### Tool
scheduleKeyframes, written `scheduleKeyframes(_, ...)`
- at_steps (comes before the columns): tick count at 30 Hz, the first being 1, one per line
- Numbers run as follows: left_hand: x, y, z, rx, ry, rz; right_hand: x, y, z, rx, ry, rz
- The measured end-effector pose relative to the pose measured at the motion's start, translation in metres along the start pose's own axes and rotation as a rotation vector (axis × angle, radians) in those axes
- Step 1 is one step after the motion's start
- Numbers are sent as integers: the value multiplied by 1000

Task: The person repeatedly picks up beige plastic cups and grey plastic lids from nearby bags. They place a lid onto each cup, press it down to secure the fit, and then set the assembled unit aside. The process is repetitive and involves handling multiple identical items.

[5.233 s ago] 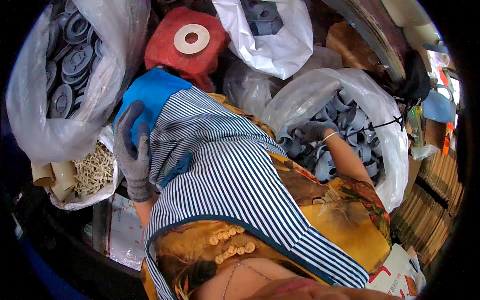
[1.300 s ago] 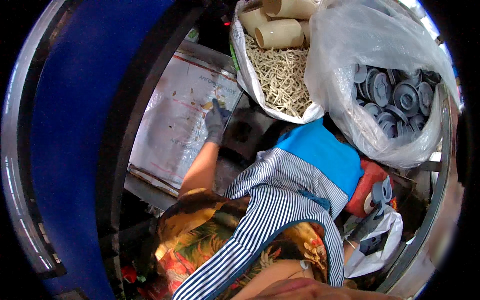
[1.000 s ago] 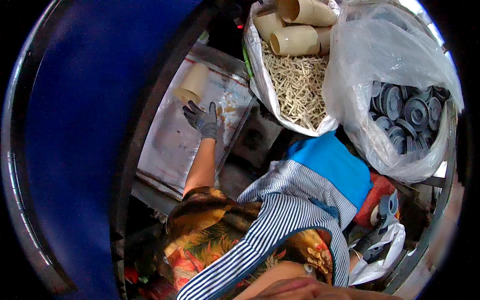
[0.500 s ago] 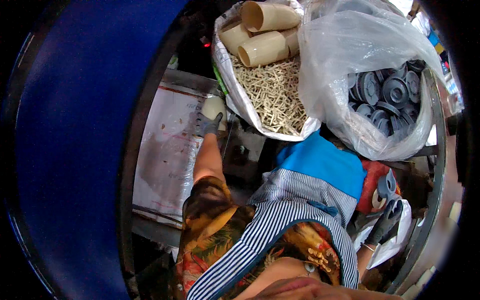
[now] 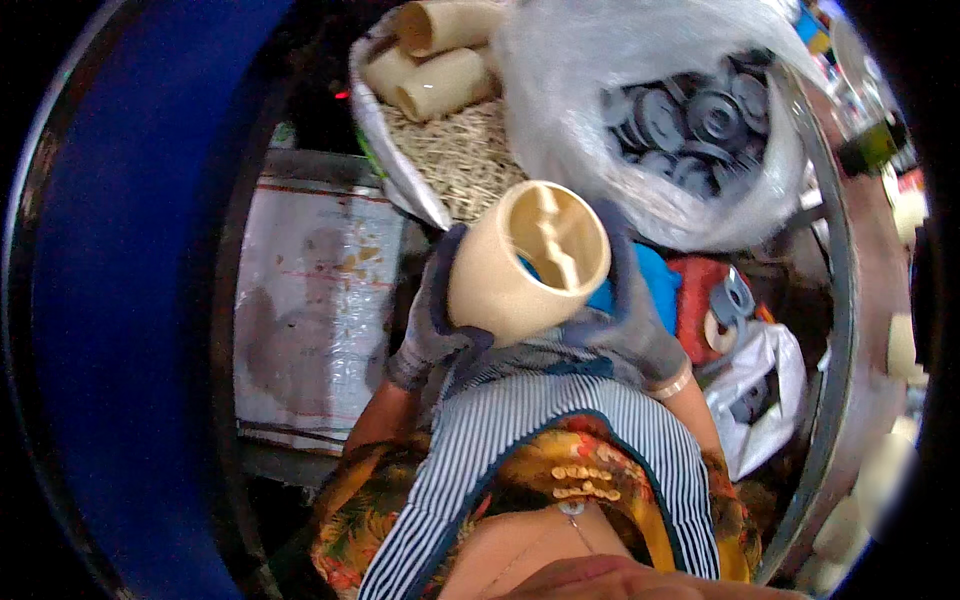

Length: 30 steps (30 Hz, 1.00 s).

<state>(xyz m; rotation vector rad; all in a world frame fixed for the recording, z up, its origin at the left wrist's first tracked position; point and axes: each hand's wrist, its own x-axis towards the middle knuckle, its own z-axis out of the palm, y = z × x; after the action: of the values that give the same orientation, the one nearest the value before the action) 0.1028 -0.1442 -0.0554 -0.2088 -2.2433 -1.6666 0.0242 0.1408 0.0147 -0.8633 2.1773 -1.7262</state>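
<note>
Between my two hands, in front of my lap, is a cream, rounded plastic cylinder. Its mouth tilts up and to the right, and a jagged cream strip crosses the opening. My left hand, in a grey work glove, is closed around its left side with the thumb below. On the other side my gloved right hand presses against the wall near the rim. Just beyond stands a white sack of small cream sticks, with similar cylinders on top.
A clear plastic bag of dark grey round caps stands at the far right. Left of me lies a plastic-wrapped white box. By my right side are a red bag, a grey ring and a white bag. A metal rail curves along the right.
My left hand has brought the cylinder from the wrapped box to in front of my lap. My right hand has come from beside the white bag and now holds it too.
</note>
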Motion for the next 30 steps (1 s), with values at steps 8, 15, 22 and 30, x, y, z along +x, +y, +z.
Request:
scheduleKeyframes(8, 68, 8, 24, -291, 111, -53, -17, 59, -38, 532, 209, 198)
scheduleKeyframes(15, 129, 82, 73, 256, -527, 734, -24, 59, -52, 82, 93, 50)
scheduleKeyframes(22, 82, 69, 92, 556, -516, 835, -39, 48, -40, -247, 41, -134)
scheduleKeyframes(30, 95, 87, 79, 557, -1049, 935, -47, 31, -24, -415, -9, -155)
